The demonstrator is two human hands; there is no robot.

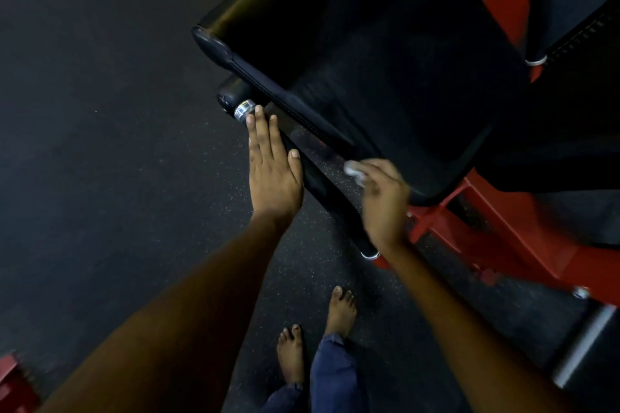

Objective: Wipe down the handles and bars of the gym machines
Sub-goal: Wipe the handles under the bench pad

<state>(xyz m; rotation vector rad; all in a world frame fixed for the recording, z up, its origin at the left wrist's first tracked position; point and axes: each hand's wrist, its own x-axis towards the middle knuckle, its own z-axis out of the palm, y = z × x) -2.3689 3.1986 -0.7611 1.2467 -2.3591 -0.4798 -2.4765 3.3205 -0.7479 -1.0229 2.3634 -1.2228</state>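
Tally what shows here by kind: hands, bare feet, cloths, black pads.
Hands: 2, left hand with fingers straight against the handle bar, right hand holding the cloth
Bare feet: 2
Cloths: 1, white cloth
Black pads: 1
Total: 6

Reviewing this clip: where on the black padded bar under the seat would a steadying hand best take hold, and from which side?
Hedged: the bare mid-length of the black padded bar, between the left hand and the right hand holding the white cloth. Come from above, since the seat pad crowds its far side.
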